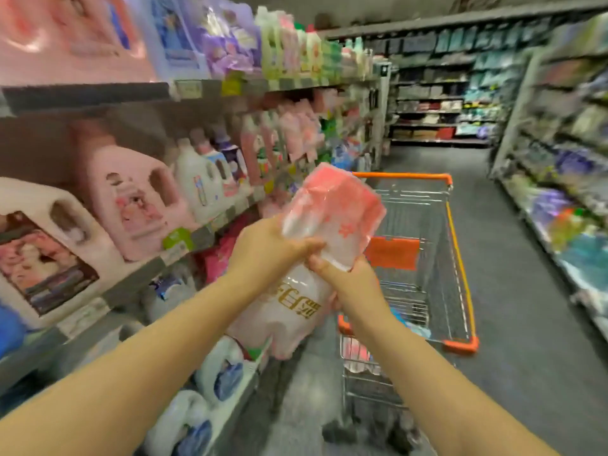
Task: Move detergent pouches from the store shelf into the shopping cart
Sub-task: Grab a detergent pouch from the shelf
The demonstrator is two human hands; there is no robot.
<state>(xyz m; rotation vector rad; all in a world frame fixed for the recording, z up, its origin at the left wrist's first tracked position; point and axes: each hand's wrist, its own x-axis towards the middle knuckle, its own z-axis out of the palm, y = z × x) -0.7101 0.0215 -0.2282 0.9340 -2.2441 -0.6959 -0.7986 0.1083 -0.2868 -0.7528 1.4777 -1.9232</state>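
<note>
While the pouch hangs between shelf and cart: carrying step, judged midway.
Left hand: fingers wrapped over its middle.
Right hand: fingers gripping from beneath.
Next: swing right, lower it into the cart.

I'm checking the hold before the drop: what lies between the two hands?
In the head view, the pink-white detergent pouch: the left hand grips its left side, the right hand its right side.
</note>
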